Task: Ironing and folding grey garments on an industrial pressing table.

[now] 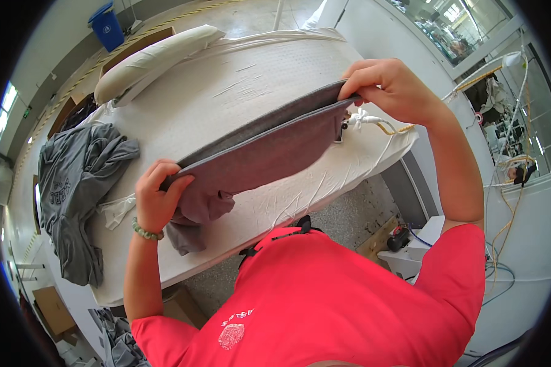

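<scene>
A grey garment point(257, 156) hangs stretched between my two hands, its hem edge slanting up to the right. My left hand point(158, 191) pinches the lower left end of that edge between thumb and fingers. The upper right end is gripped by my right hand point(395, 88). Two layers show along the hem with a narrow gap between them. Below my left hand the cloth bunches and droops onto the white padded table point(251, 73). A device with a white fitting point(364, 120) and a yellowish hose sits behind the garment's right end, mostly hidden.
Another grey garment point(76, 189) with dark lettering drapes over the table's left end. A padded sleeve board point(156, 61) rises at the far left. Hoses and cords point(509, 208) hang on the right. More grey cloth point(117, 336) lies low left; a blue bin point(107, 29) stands far off.
</scene>
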Demonstrator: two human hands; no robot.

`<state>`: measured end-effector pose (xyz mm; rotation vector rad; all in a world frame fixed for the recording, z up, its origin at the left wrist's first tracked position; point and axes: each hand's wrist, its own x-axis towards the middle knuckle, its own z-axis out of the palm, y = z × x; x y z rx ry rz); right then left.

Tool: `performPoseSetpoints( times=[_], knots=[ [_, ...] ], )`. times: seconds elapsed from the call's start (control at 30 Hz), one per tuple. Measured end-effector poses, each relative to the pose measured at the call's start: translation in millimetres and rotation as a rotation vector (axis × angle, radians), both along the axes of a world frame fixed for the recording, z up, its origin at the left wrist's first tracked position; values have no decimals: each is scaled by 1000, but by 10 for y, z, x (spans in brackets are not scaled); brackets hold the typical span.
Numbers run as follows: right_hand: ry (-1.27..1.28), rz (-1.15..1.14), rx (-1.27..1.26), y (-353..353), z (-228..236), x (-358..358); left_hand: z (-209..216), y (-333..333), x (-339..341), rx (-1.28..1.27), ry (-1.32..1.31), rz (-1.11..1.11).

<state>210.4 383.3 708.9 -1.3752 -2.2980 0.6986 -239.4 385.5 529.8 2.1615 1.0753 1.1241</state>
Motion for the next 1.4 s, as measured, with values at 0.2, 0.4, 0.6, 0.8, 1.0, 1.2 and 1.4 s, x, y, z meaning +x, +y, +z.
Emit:
performPoseSetpoints(
  times=[0.2, 0.4, 0.6, 0.8, 1.0, 1.2, 1.4],
  knots=[
    [-363, -97, -52, 92, -608, 329, -137, -231, 180, -98, 106, -83],
    [-439, -95, 5, 337, -1743, 737, -388, -379, 597, -106, 85, 51],
    [-286, 60, 527, 1041, -2951, 1115, -652, -316, 1261, -29, 168, 190],
    [-110, 33, 501, 1288, -3429, 1337, -805, -117, 1725, 35, 304, 358],
    [-33, -54, 448, 1697, -3607, 1744, -865, -100, 2162, 42, 488, 392],
    [41, 34, 418, 1924, -2883, 2032, -937, -128, 2343, 130, 511, 394],
    [83, 154, 281, 1339, -1375, 2237, -240, -455, 2110, 190, 360, 419]
  ],
)
